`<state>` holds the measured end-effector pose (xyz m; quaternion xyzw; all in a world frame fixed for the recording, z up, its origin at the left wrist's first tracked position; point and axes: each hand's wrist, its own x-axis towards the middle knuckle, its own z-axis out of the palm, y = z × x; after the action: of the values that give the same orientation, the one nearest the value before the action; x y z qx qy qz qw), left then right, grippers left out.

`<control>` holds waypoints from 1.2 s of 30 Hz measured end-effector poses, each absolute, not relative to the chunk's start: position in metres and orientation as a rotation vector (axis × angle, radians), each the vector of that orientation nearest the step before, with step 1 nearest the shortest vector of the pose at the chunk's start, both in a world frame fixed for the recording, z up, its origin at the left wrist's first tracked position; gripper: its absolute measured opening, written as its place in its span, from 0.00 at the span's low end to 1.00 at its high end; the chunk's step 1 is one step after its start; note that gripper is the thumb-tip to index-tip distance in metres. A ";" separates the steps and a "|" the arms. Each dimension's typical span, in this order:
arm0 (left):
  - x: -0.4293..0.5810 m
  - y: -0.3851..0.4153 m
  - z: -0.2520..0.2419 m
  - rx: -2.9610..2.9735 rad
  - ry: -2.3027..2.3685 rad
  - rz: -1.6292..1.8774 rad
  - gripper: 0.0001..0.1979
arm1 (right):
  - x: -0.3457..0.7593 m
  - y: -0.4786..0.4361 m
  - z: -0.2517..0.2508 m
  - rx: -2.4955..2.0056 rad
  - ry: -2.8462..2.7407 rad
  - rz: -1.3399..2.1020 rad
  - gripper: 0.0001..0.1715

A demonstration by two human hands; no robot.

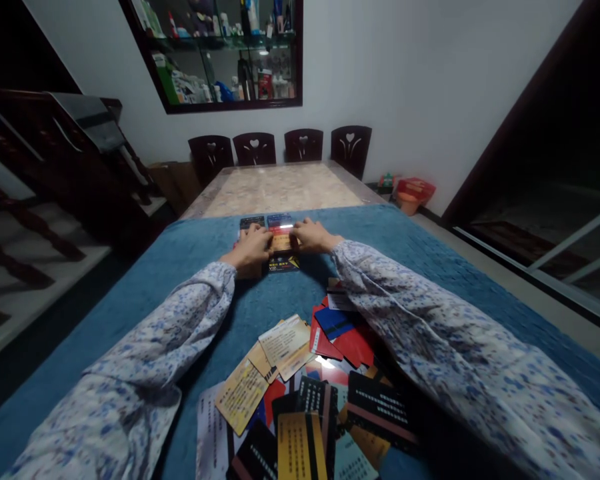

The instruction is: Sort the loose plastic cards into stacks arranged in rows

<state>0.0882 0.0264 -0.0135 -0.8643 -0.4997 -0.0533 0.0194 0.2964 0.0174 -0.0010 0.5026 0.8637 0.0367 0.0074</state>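
Observation:
Towards the far side of a blue cloth, plastic cards lie in overlapping columns. My left hand is closed, its fingers bent at the left edge of an orange card. At that card's right edge, my right hand is closed too, thumb and fingers together. Above the orange card show a blue card and a red strip of another. Below it lies a black card marked VIP. Beyond my left hand sits a dark card; the rest of that column is mostly hidden by the hand.
Nearer me is a loose heap of cards: a cream card, a gold card, a black card and a blue card. The blue cloth covers the table's near part. Several dark chairs line its far end.

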 end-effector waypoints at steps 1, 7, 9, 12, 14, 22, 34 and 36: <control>0.088 0.029 -0.015 -2.685 -1.559 -0.148 0.21 | 0.296 0.020 -0.002 1.568 2.695 0.104 0.17; 0.087 0.038 -0.020 -2.690 -1.556 -0.089 0.20 | 0.292 0.028 -0.003 1.567 2.671 0.078 0.18; 0.087 0.039 -0.020 -2.694 -1.565 -0.079 0.19 | 0.291 0.030 -0.003 1.562 2.663 0.064 0.18; 0.086 0.040 -0.021 -2.703 -1.585 -0.081 0.18 | 0.290 0.032 -0.004 1.565 2.652 0.038 0.19; 0.087 0.042 -0.023 -2.705 -1.591 -0.098 0.18 | 0.290 0.035 -0.006 1.563 2.649 0.024 0.21; 0.086 0.051 -0.025 -2.729 -1.576 -0.060 0.18 | 0.290 0.043 -0.010 1.558 2.626 -0.012 0.25; 0.088 0.052 -0.020 -2.777 -1.589 0.046 0.13 | 0.295 0.046 -0.010 1.511 2.644 -0.083 0.20; 0.088 0.052 -0.021 -2.770 -1.580 0.045 0.12 | 0.295 0.047 -0.010 1.494 2.655 -0.069 0.19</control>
<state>0.0878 0.0519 -0.0207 -0.8683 -0.4952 0.0140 -0.0239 0.2952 0.0467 -0.0098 0.4897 0.8703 -0.0225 0.0472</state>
